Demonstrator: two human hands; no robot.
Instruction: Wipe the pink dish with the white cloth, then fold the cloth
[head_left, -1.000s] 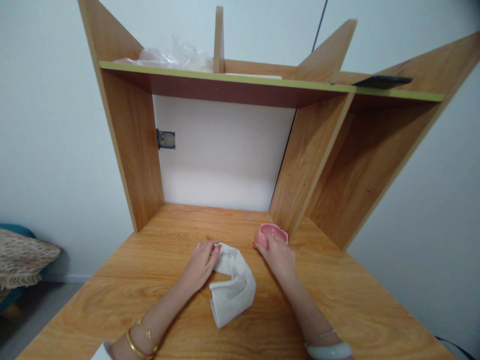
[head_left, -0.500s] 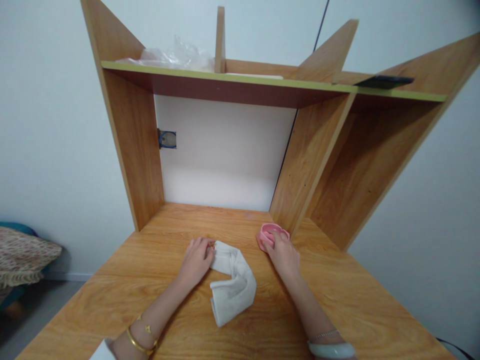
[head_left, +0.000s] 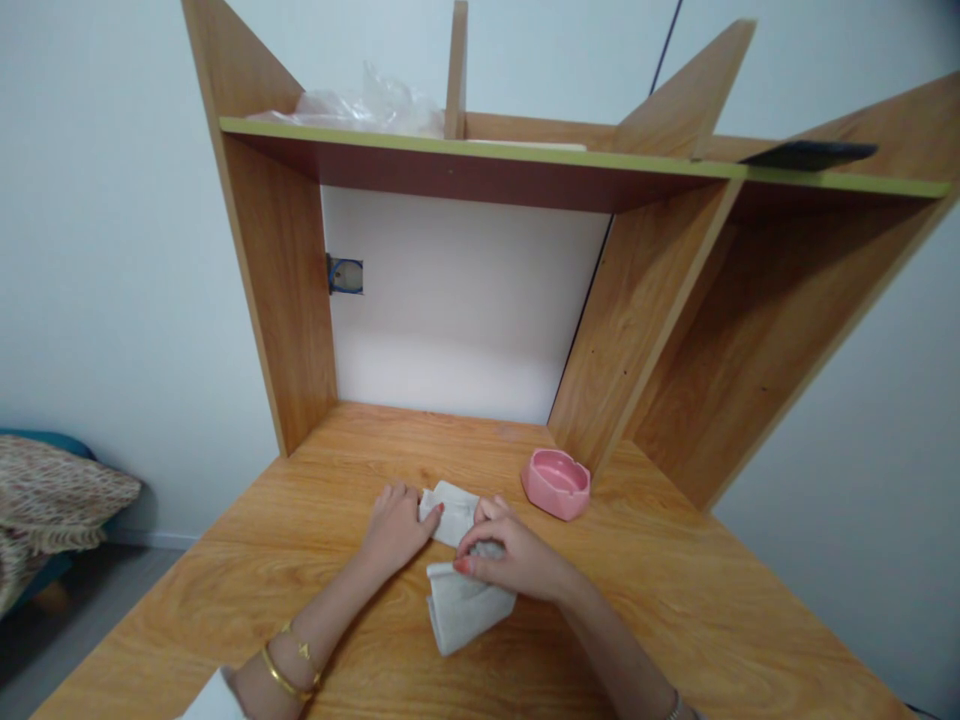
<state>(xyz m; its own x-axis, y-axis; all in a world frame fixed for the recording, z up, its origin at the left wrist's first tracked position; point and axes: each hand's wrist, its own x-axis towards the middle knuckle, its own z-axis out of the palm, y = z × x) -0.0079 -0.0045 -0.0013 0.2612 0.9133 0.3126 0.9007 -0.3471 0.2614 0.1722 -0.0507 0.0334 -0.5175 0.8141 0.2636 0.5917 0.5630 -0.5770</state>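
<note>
A light grey cloth (head_left: pixel 472 612), folded into a curved strip, lies on the wooden desk. My left hand (head_left: pixel 397 525) rests on the desk at the cloth's far left end. Its fingers are stretched out and the thumb presses on the cloth's edge. Over the middle of the cloth, my right hand (head_left: pixel 514 555) has its thumb and fingers bent together on the fabric, covering part of it. A pink angular ashtray (head_left: pixel 556 487) stands beyond my right hand, near the upright panel, touched by neither hand.
The wooden desk (head_left: pixel 660 640) carries a shelf unit (head_left: pixel 292 290) with upright panels. Clear plastic bags (head_left: pixel 367 108) and a dark flat object (head_left: pixel 814 154) lie on its upper shelf. An uncovered socket box (head_left: pixel 346 276) is in the wall. A patterned throw (head_left: pixel 67 490) hangs at the far left.
My right hand has let go of the pink ashtray and moved left onto the cloth. My left thumb has come down on the cloth's end. The view has shifted slightly.
</note>
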